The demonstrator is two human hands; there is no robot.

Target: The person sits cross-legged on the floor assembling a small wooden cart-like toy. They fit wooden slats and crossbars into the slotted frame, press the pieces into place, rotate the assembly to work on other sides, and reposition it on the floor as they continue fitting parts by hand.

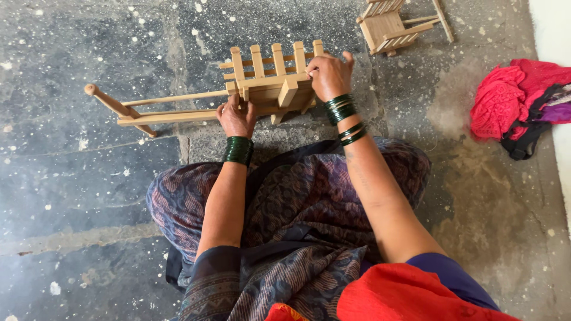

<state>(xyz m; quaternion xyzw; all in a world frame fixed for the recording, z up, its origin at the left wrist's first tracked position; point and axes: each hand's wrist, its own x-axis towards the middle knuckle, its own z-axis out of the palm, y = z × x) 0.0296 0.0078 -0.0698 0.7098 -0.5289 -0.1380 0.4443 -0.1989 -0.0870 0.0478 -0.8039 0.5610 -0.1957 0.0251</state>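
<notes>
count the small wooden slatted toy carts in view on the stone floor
2. One pale wooden slatted toy cart lies in front of the seated person, gripped by the left hand and right hand. A second wooden cart lies at the top edge, partly cut off; others may be out of frame.

The floor (71, 196) is dark grey stone in large slabs, speckled all over with white flecks and divided by paler, rough joints. To the right it turns lighter and dusty brown, with a worn, smudged patch. Along the right edge runs a white strip (553, 30), perhaps the foot of a wall, though too little shows to be sure. A heap of red and pink cloth (505, 101) lies against it, with darker fabric tucked in beside. Daylight falls evenly, with soft shadows and no glare.
</notes>
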